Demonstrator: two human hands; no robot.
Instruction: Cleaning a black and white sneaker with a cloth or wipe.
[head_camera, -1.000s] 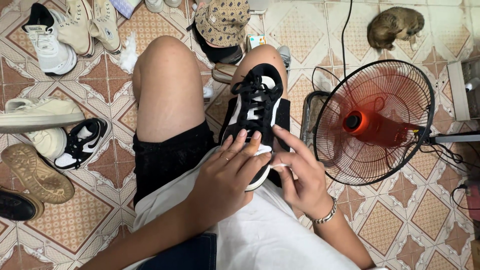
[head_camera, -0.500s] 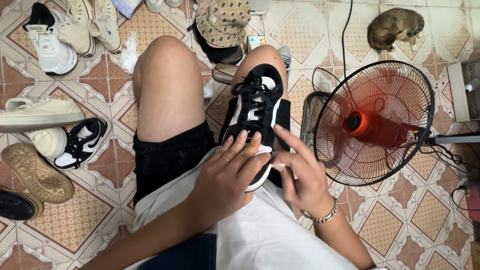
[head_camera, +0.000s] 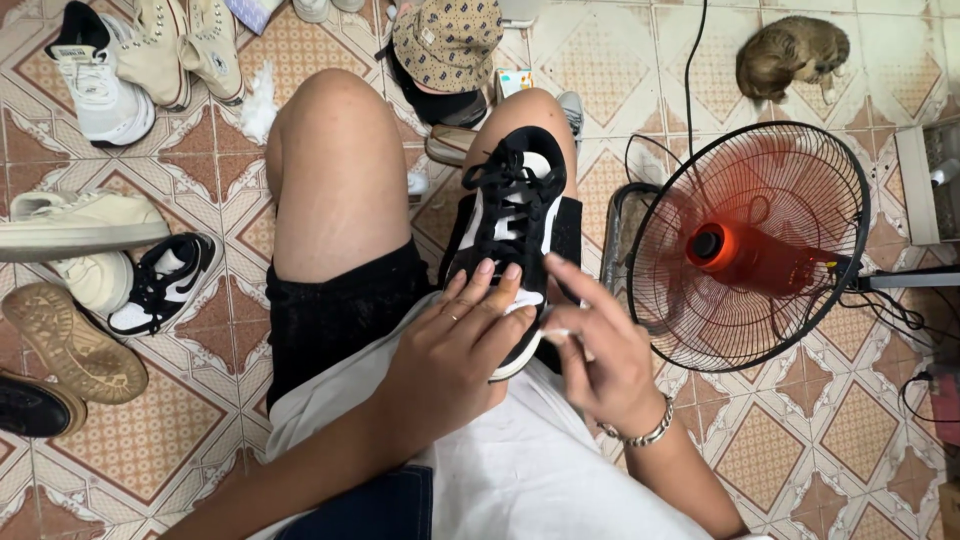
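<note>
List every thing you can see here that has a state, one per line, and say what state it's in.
Black-and-white sneaker: laced, resting on the right thigh, toe toward the person.
Left hand: closed over the sneaker's toe.
Right hand: pinching a small white wipe against the toe's edge.
Floor fan: blades blurred, apparently running.
Matching sneaker: on the tiles, laced.
Tan shoe: sole up.
Small furry animal: lying curled.

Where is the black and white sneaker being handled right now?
The black and white sneaker rests on the person's right thigh, mid-frame in the head view, toe gripped by the left hand, the right hand at its side, beside the red fan.
</note>
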